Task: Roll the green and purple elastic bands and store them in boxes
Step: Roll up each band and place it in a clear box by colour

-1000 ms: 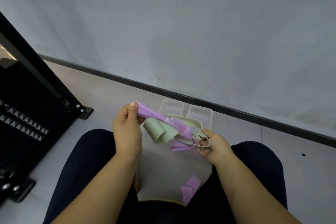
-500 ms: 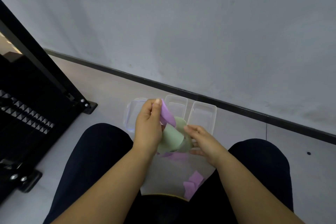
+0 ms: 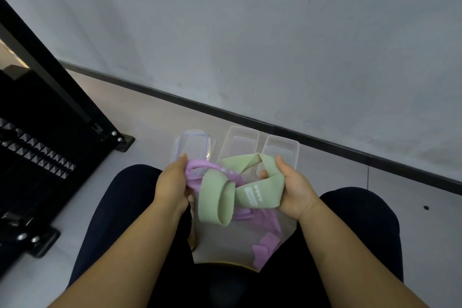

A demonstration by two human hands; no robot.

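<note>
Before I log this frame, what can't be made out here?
Head view only:
- The white print on the green band: too small to read.
- How the purple band threads through it: covered by green folds.
- Near ends of the clear boxes: behind the bands and right hand.
- The left hand's fingers: mostly hidden under the purple band.

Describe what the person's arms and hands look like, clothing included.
The left forearm and right forearm are bare to the frame edge, no sleeves showing. The left hand and right hand wear no gloves; no rings, watch or bracelet are visible.
</note>
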